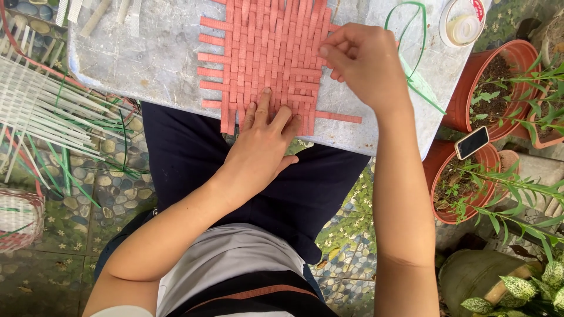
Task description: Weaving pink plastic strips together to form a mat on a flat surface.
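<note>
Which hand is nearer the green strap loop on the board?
Right. The right hand pinches the woven mat's right edge, just beside the green strap loop; the left hand presses the mat's near edge, farther away.

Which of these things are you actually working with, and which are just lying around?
In use: red woven mat, left hand pressing it, right hand at its edge, white board.

Lying about: green strap, tape roll, phone, plant pots, white strips.

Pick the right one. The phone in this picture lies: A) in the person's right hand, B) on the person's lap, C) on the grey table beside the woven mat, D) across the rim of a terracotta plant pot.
D: the phone rests across the rim of a terracotta plant pot, while the right hand works the edge of the red woven mat.
</note>
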